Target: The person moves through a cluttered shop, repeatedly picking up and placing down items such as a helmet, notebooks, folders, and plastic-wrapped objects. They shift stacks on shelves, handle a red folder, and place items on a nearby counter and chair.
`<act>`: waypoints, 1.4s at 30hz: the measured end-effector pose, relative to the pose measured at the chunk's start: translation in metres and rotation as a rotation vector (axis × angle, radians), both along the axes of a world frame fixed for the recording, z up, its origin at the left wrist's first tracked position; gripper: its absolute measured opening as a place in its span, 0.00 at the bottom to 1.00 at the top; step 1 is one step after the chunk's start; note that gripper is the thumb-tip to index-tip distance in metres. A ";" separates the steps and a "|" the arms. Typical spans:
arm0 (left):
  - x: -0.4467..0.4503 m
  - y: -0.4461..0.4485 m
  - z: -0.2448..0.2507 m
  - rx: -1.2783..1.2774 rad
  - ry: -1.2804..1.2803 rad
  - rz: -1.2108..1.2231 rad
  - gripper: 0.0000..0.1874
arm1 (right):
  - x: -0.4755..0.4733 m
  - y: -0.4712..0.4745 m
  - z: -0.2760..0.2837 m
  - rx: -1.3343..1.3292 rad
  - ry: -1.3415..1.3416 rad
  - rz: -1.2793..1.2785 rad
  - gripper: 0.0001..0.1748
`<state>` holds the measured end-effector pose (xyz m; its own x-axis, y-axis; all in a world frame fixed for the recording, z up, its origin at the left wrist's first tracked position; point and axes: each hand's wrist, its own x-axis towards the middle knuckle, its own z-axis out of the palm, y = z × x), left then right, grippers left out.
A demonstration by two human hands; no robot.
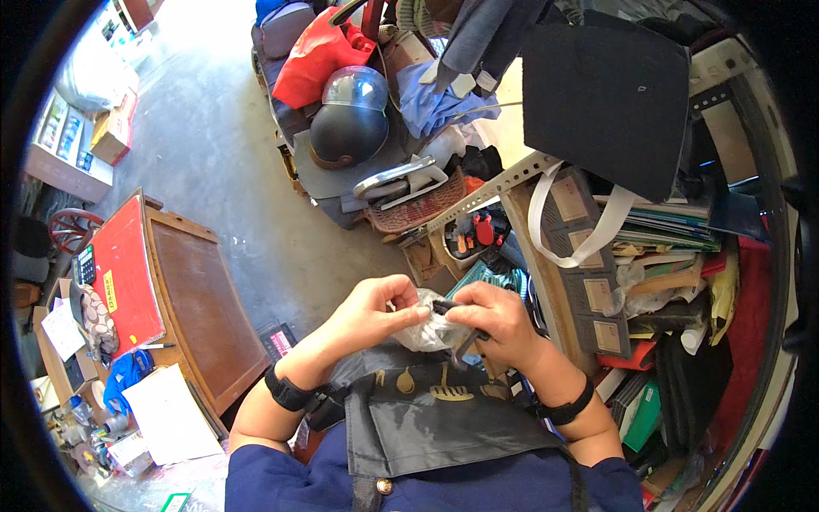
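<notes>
Both hands meet in front of my chest, above a black apron [441, 422] with gold utensil prints. Thumb and finger of my left hand [377, 307] pinch the rim of a small clear plastic bag [429, 326]. My right hand [496, 317] grips a dark, narrow object [448, 307] at the mouth of the bag; its kind is not clear, and part of it is hidden by the fingers. Below the right palm another dark strip-like piece sticks out. What lies inside the crumpled bag cannot be told.
A wooden desk [198, 301] with a red top [128, 269] stands left. Ahead, a black helmet [352, 121] and a red bag [313, 61] rest on a vehicle seat. Right, a metal-framed shelf [492, 192] holds folders [665, 224], and a white strap [550, 237] hangs there.
</notes>
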<state>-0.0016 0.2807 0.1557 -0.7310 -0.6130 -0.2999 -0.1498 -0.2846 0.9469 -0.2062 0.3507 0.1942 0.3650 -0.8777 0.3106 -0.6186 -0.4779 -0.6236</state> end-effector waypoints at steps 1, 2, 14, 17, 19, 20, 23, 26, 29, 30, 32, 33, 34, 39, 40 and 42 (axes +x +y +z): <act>-0.002 0.002 -0.002 -0.022 0.013 -0.009 0.14 | -0.002 0.005 0.000 -0.025 0.022 0.024 0.16; -0.005 0.007 -0.003 -0.015 -0.008 -0.026 0.16 | -0.004 0.010 -0.001 -0.039 0.035 0.026 0.17; -0.025 0.033 -0.015 -0.218 -0.290 -0.242 0.11 | -0.011 0.058 -0.015 -0.084 0.181 -0.029 0.12; -0.031 0.047 -0.018 -0.233 -0.237 -0.135 0.11 | -0.018 0.063 -0.015 -0.031 0.126 -0.098 0.15; -0.036 0.054 -0.019 -0.268 -0.235 -0.108 0.10 | -0.027 0.065 -0.009 0.068 0.044 -0.108 0.19; -0.037 0.056 -0.019 -0.279 -0.213 -0.120 0.08 | -0.030 0.067 -0.005 0.138 -0.021 -0.125 0.20; -0.040 0.059 -0.018 -0.313 -0.203 -0.098 0.07 | -0.042 0.071 0.011 0.125 -0.254 -0.171 0.12; -0.041 0.060 -0.016 -0.277 -0.213 -0.111 0.05 | -0.044 0.073 0.022 0.034 -0.787 -0.280 0.22; -0.042 0.060 -0.014 -0.384 -0.158 -0.085 0.06 | -0.042 0.076 0.030 0.024 -0.550 -0.271 0.22; -0.043 0.060 -0.014 -0.368 -0.181 -0.091 0.06 | -0.039 0.077 0.030 0.055 -0.634 -0.238 0.23; -0.045 0.059 -0.014 -0.334 -0.225 -0.104 0.06 | -0.034 0.081 0.032 -0.020 -0.718 -0.303 0.24; -0.045 0.059 -0.014 -0.355 -0.183 -0.088 0.06 | -0.032 0.083 0.031 -0.059 -0.776 -0.317 0.25; -0.046 0.058 -0.014 -0.372 -0.173 -0.074 0.07 | -0.032 0.085 0.032 -0.027 -0.884 -0.306 0.26; -0.050 0.055 -0.015 -0.331 -0.165 -0.072 0.07 | -0.030 0.079 0.025 0.021 -0.639 -0.269 0.16; -0.051 0.054 -0.015 -0.314 -0.162 -0.073 0.07 | -0.029 0.077 0.021 0.042 -0.547 -0.302 0.13; -0.051 0.053 -0.016 -0.286 -0.157 -0.074 0.07 | -0.026 0.073 0.012 0.058 -0.378 -0.342 0.08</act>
<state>-0.0526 0.3336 0.1400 -0.7347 -0.6359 -0.2363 -0.3109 0.0061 0.9504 -0.2323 0.4240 0.2064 -0.0748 -0.9469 0.3126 -0.4599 -0.2454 -0.8534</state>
